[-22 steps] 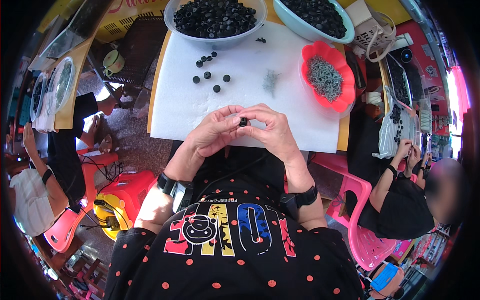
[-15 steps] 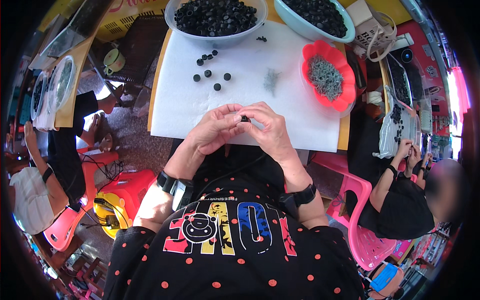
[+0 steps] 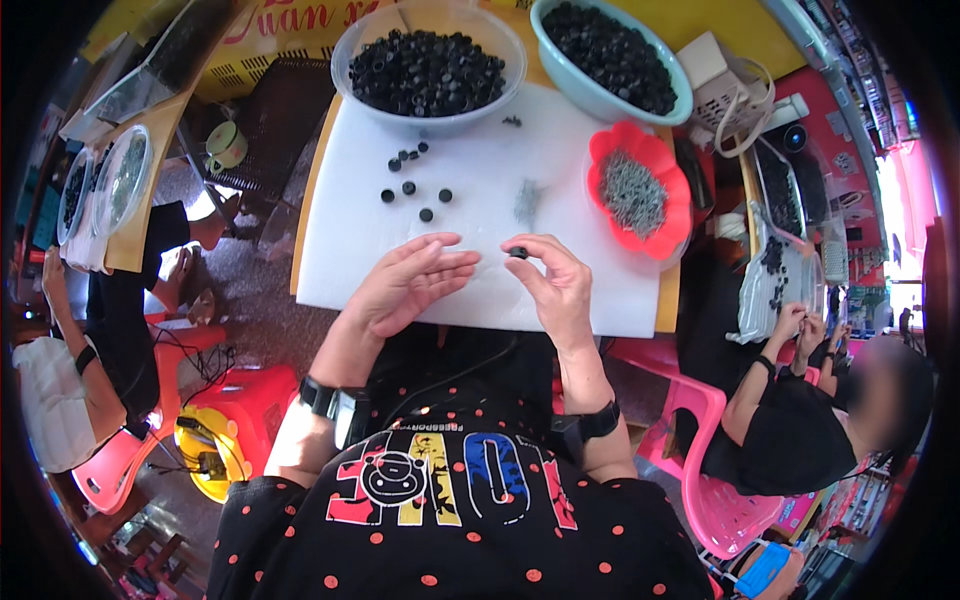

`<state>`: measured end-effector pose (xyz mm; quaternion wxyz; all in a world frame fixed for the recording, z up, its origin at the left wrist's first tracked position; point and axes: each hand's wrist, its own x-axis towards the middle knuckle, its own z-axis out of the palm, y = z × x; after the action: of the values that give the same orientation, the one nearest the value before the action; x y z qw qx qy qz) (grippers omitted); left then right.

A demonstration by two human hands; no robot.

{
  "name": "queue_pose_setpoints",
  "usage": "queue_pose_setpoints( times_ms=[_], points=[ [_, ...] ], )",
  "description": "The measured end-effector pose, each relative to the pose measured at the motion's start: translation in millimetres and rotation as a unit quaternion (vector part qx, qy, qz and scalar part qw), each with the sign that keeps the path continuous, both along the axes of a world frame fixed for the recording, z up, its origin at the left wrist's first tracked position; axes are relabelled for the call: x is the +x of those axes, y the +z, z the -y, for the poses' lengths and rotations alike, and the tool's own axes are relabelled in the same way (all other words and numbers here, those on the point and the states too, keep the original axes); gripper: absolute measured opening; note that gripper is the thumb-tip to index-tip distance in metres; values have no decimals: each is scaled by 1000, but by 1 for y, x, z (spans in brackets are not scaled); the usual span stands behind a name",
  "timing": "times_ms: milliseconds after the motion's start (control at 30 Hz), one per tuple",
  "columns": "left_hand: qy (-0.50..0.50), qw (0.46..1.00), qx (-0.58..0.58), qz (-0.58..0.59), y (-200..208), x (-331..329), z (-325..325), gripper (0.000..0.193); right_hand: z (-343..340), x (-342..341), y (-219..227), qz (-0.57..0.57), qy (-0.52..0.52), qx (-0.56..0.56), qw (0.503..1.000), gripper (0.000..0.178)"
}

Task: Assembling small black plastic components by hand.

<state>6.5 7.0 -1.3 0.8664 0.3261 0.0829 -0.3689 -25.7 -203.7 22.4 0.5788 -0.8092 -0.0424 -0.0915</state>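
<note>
Between the thumb and forefinger of my right hand (image 3: pixel 556 282) is a small black knob-like part (image 3: pixel 518 252), held just above the white foam sheet (image 3: pixel 380 280). My left hand (image 3: pixel 408 285) is beside it with fingers stretched out and nothing in them. Beyond my hands lie several loose round black parts (image 3: pixel 426 214) and a little pile of thin grey screws (image 3: pixel 527 203). A red flower-shaped bowl (image 3: pixel 672 205) full of grey screws (image 3: pixel 632 195) stands to the right.
At the far edge stand a clear tub (image 3: pixel 345 95) and a pale blue basin (image 3: pixel 600 95), both heaped with black parts. A tote bag (image 3: pixel 712 85) is at the far right. Co-workers sit at both sides, one on a pink chair (image 3: pixel 700 480).
My hands have come apart. The left one has let go and opened, while the right one keeps the black part and has moved slightly right. The view has shifted a little.
</note>
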Motion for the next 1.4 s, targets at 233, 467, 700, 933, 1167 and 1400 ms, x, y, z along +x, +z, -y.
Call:
queue_pose_setpoints(
  times_ms=[233,467,700,933,1167,1400],
  points=[
    [178,981,-55,48,-32,23,-75,40,33,51,44,25,-78,106,991,18],
    [223,964,-124,68,-45,27,-79,41,109,205,81,47,-110,33,992,41],
    [211,966,-140,55,-41,29,-83,36,63,213,51,171,-139,-91,971,45],
    [189,971,-133,57,-38,29,-82,34,-56,113,0,135,74,-186,970,16],
    [183,973,-125,61,-37,30,-78,34,-80,143,-25,111,85,-367,920,16],
    [171,979,-75,82,-38,24,-81,26,-60,101,-5,84,49,-189,977,13]
  ],
)
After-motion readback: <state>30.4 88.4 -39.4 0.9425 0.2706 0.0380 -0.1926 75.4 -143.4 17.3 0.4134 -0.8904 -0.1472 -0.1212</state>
